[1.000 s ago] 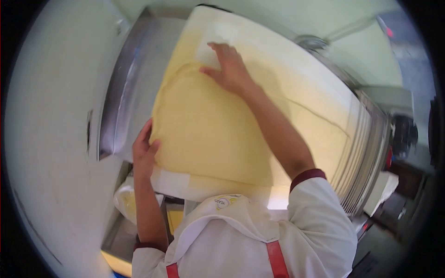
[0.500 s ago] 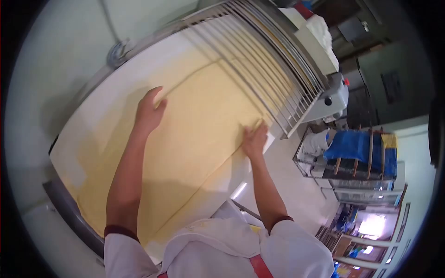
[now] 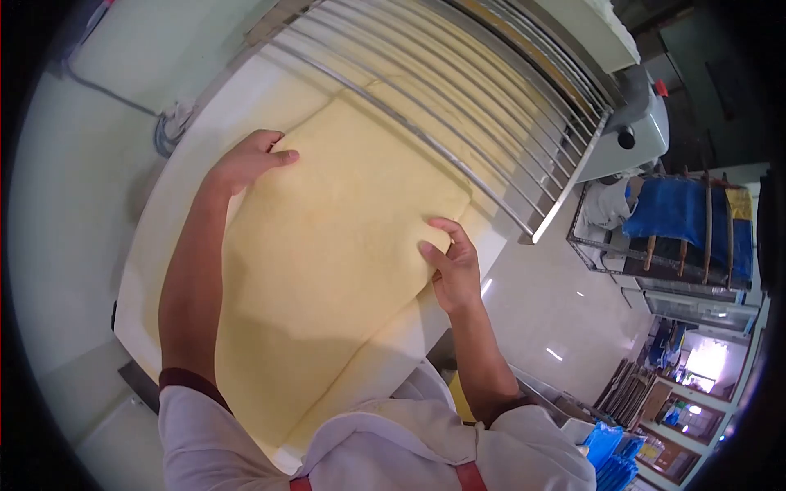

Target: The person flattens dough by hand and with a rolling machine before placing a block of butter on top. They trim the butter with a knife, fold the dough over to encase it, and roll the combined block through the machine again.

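Observation:
A wide, pale yellow sheet of dough [image 3: 336, 221] lies in layers on the white belt [image 3: 155, 254] of a dough sheeter. My left hand [image 3: 241, 164] grips the sheet's left edge, thumb on top and fingers curled over the side. On the opposite edge, my right hand [image 3: 458, 274] pinches the dough between thumb and fingers, lifting that side slightly. The far end of the dough passes beneath the metal bar guard [image 3: 426, 135]. Fingertips under the dough are hidden.
The sheeter's grey side housing [image 3: 639, 131] has a red button on top. To the right, a rack [image 3: 598, 254] carries blue cloth and wooden rolling pins. A cable [image 3: 168, 135] hangs along the left wall. Tiled floor shows between machine and rack.
Both hands have closed on the dough's edges. The upper dough layer now reaches nearer the guard, and its right edge is raised. The camera view has shifted toward the guard.

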Action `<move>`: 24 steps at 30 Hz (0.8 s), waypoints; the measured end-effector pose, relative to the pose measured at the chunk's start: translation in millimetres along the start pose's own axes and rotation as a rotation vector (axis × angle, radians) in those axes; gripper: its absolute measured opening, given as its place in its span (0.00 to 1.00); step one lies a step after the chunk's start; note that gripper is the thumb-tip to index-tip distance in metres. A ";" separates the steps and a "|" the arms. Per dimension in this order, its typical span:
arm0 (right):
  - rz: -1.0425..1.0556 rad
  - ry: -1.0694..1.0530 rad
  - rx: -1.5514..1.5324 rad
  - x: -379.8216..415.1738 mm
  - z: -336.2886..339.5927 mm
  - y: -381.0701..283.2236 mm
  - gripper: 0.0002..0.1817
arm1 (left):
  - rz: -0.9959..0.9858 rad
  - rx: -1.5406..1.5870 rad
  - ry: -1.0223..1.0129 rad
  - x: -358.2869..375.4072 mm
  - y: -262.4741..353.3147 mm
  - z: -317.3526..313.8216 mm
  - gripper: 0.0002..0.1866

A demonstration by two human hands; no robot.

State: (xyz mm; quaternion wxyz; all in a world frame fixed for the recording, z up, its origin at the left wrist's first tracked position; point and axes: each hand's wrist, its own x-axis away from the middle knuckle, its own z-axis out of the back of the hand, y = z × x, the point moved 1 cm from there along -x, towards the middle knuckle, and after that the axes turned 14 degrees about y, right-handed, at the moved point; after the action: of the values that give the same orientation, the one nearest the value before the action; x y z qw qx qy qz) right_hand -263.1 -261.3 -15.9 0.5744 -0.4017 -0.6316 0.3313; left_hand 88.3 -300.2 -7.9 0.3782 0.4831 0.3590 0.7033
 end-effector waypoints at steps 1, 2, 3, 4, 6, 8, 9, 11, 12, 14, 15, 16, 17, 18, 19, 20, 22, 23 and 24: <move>-0.022 0.010 -0.104 8.7 -2.5 5.6 0.26 | 0.051 0.032 0.005 2.1 -10.0 3.4 0.18; -0.040 0.011 -0.197 16.5 -2.8 7.8 0.25 | 0.098 0.078 0.020 6.1 -19.1 7.0 0.17; -0.037 -0.018 -0.198 21.5 1.8 15.0 0.25 | 0.167 0.163 -0.027 17.0 -17.0 13.9 0.18; 0.027 0.001 -0.085 29.5 4.8 27.0 0.26 | 0.160 0.095 -0.052 26.0 -24.8 17.5 0.17; 0.188 0.028 0.121 49.4 -5.3 50.6 0.28 | 0.122 -0.050 -0.101 41.4 -34.8 28.5 0.17; 0.028 0.003 0.114 82.7 -27.9 55.3 0.27 | 0.165 0.013 -0.115 64.3 -42.9 37.3 0.17; -0.032 -0.012 0.065 91.8 -26.9 52.7 0.27 | 0.187 0.042 -0.129 75.0 -47.7 40.2 0.17; -0.100 -0.048 -0.051 106.6 -31.0 50.9 0.28 | 0.205 0.127 -0.026 86.7 -53.6 49.8 0.17; -0.117 -0.060 -0.116 116.3 -32.6 53.3 0.29 | 0.221 0.166 0.017 91.8 -57.7 52.5 0.17; -0.084 -0.080 -0.114 137.7 -34.1 67.9 0.29 | 0.191 0.065 -0.004 104.2 -63.3 57.4 0.20; -0.035 -0.096 -0.042 147.0 -33.8 83.6 0.29 | 0.180 0.018 -0.011 113.4 -70.6 61.4 0.21; 0.012 -0.111 0.026 159.3 -34.9 99.0 0.29 | 0.134 -0.002 0.001 125.1 -80.8 66.2 0.20; 0.149 -0.132 0.216 168.9 -43.5 110.0 0.28 | 0.087 -0.025 0.009 136.6 -90.8 68.8 0.19; 0.067 -0.135 0.187 177.2 -46.0 110.0 0.28 | 0.038 -0.045 0.015 147.0 -100.1 70.7 0.18; -0.013 -0.137 0.162 186.3 -47.6 105.2 0.28 | 0.052 0.006 0.016 152.2 -109.4 73.7 0.18; -0.088 -0.140 0.135 195.8 -50.0 101.9 0.28 | 0.062 0.054 0.022 152.5 -116.3 81.5 0.19; -0.092 -0.110 -0.006 212.5 -50.9 106.8 0.29 | 0.078 0.088 0.059 160.2 -122.2 90.9 0.19; -0.088 -0.087 -0.020 220.7 -49.9 113.2 0.30 | 0.096 0.077 0.079 164.6 -126.0 88.4 0.19; -0.075 -0.070 -0.044 225.8 -52.0 119.5 0.30 | 0.102 0.057 0.106 170.7 -122.2 90.9 0.19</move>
State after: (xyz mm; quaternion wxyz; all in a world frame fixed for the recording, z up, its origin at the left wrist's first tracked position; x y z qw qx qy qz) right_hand -200.3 -8.3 -11.0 0.5549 -0.3784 -0.6732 0.3093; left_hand 155.2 -81.7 -19.6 0.3085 0.4733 0.3736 0.7357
